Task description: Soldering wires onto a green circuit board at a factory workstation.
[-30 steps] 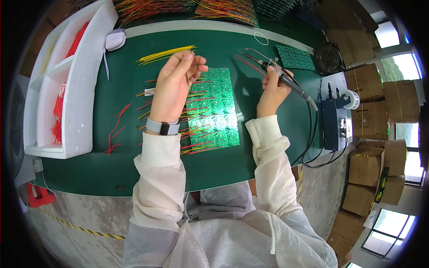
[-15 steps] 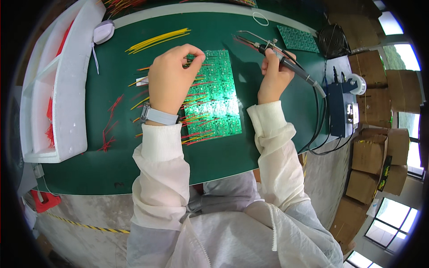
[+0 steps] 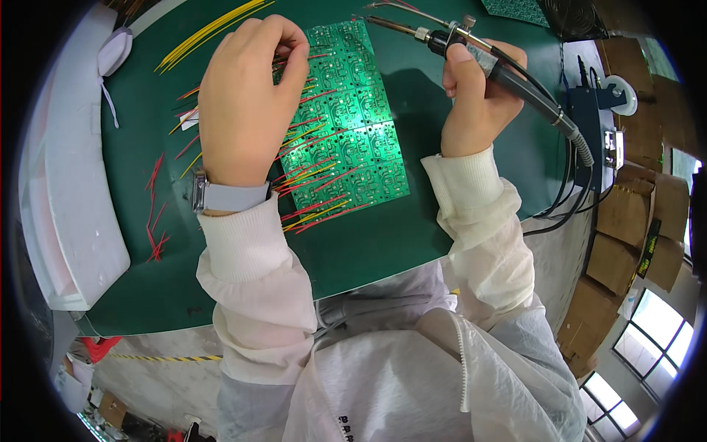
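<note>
My left hand (image 3: 247,103), with a watch at the wrist, is over the far left part of a green circuit board panel (image 3: 361,147). Its thumb and forefinger are pinched on a thin wire, mostly hidden by the fingers; its colour cannot be told. Red and yellow wires (image 3: 313,177) lie across the board's left side, some passing beneath the hand. In my right hand (image 3: 475,99) is a soldering iron (image 3: 534,96) with a thin metal feed tube alongside. Its tip points left, by the board's far right corner; whether they touch cannot be told.
Yellow wires (image 3: 210,33) lie at the far left, loose red wires (image 3: 153,210) nearer. A white foam box (image 3: 70,184) stands at the left edge. At right are a blue soldering unit (image 3: 584,136) with black cables and a white reel (image 3: 622,96). Another board (image 3: 519,10) lies far right.
The view has shifted and the bench looks closer. The soldering iron has come nearer to the board's far right corner. My left hand keeps its pinch over the far left part.
</note>
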Action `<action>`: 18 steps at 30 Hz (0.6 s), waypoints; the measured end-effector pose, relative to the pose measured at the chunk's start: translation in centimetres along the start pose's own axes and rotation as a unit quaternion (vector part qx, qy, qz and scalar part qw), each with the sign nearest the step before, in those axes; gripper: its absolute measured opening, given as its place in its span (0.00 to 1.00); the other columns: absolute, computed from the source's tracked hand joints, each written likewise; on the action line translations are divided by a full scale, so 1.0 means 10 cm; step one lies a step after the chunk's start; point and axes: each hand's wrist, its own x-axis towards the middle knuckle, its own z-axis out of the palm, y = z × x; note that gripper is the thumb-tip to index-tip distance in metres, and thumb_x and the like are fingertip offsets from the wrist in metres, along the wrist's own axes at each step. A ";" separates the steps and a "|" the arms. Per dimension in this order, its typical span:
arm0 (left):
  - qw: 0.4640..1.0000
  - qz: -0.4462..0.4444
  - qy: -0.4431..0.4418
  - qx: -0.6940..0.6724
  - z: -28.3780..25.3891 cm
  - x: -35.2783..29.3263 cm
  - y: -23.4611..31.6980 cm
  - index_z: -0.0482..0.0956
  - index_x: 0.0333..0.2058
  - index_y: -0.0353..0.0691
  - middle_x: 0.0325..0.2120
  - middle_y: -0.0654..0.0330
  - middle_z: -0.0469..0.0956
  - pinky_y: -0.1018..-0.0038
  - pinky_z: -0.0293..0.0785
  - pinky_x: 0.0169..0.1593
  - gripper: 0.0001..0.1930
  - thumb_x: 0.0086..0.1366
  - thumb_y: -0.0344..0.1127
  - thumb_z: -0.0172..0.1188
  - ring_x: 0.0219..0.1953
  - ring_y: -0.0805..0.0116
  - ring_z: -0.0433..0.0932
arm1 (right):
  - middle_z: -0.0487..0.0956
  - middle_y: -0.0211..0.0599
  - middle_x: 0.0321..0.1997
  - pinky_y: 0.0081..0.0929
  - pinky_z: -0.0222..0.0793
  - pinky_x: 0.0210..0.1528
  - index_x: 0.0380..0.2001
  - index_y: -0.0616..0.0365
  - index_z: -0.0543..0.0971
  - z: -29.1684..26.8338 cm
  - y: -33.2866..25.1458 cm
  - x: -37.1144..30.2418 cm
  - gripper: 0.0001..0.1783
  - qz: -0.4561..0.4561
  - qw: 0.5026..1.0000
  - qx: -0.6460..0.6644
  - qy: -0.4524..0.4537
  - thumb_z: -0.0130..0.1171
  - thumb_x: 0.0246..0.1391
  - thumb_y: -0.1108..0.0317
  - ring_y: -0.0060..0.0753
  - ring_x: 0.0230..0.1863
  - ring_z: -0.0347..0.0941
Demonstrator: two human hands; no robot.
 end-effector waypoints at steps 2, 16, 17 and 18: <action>0.999 0.016 0.011 0.030 -0.02 0.00 0.02 0.75 0.31 0.39 0.25 0.60 0.74 0.68 0.69 0.35 0.04 0.55 0.28 0.59 0.31 0.62 0.74 | 0.73 0.35 0.22 0.16 0.62 0.23 0.32 0.63 0.68 0.01 0.02 0.02 0.14 -0.021 0.999 -0.045 -0.007 0.62 0.45 0.74 0.19 0.21 0.66; 0.993 -0.107 -0.027 -0.048 -0.03 -0.01 0.22 0.78 0.31 0.34 0.26 0.64 0.73 0.81 0.68 0.37 0.07 0.55 0.29 0.64 0.29 0.76 0.73 | 0.71 0.34 0.16 0.15 0.58 0.19 0.31 0.63 0.70 -0.03 0.05 0.00 0.10 -0.041 0.994 -0.096 -0.019 0.60 0.47 0.73 0.19 0.16 0.65; 0.991 -0.111 -0.031 -0.069 -0.03 -0.01 0.20 0.79 0.31 0.34 0.26 0.64 0.73 0.82 0.68 0.37 0.07 0.55 0.29 0.65 0.29 0.76 0.73 | 0.71 0.34 0.16 0.15 0.58 0.18 0.31 0.63 0.70 -0.03 0.05 0.01 0.10 -0.046 0.994 -0.093 -0.026 0.60 0.47 0.73 0.19 0.16 0.64; 0.989 -0.115 -0.035 -0.090 -0.03 -0.01 0.19 0.79 0.31 0.33 0.26 0.65 0.73 0.82 0.68 0.37 0.07 0.55 0.29 0.65 0.30 0.77 0.73 | 0.71 0.34 0.16 0.15 0.58 0.18 0.30 0.63 0.70 -0.03 0.05 0.01 0.10 -0.052 0.994 -0.089 -0.033 0.60 0.47 0.73 0.19 0.16 0.64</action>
